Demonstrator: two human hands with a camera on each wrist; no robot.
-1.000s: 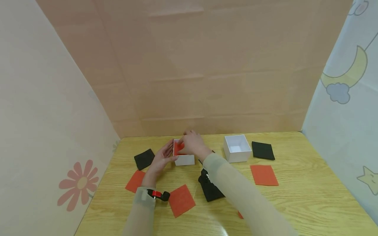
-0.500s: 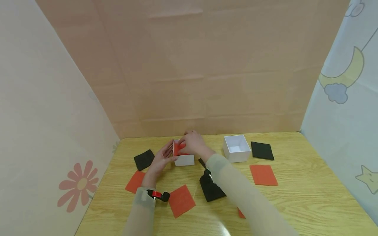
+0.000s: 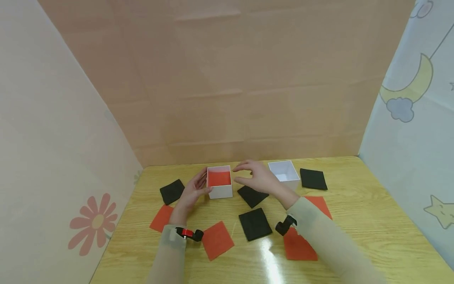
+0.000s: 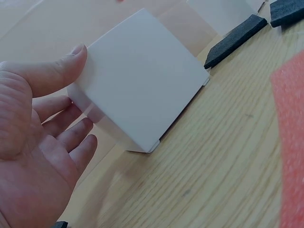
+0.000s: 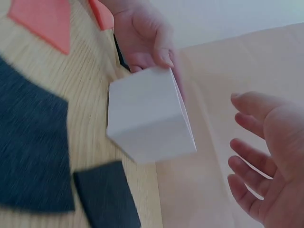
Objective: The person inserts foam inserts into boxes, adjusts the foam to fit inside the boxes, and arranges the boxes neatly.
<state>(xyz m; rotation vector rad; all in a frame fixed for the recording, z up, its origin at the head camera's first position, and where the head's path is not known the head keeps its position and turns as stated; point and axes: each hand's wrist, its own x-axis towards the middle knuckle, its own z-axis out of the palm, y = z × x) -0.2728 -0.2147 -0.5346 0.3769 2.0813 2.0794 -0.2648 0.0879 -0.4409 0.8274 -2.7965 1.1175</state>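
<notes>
In the head view, my left hand [image 3: 193, 191] rests against the left side of an open white box [image 3: 220, 192], its thumb at the front corner. Seen from the left wrist, the box [image 4: 142, 80] stands on the table with my thumb and fingertips at its edge, fingers relaxed. A red square sheet [image 3: 218, 178] lies inside the box. My right hand [image 3: 257, 175] hovers just right of that box, fingers spread and holding nothing. The right wrist view shows a gap between this hand [image 5: 266, 147] and the box.
A second white box [image 3: 289, 182] stands at the right, partly behind my right hand. Black squares [image 3: 255, 224], [image 3: 172, 191], [image 3: 313, 179], [image 3: 252, 196] and red squares [image 3: 218, 240], [image 3: 162, 217], [image 3: 299, 246], [image 3: 320, 205] lie spread over the wooden table [image 3: 372, 221]. Walls enclose the sides and back.
My right hand has come out of the left box and moved right, leaving the red sheet in view inside. My left hand has stayed at the box's side.
</notes>
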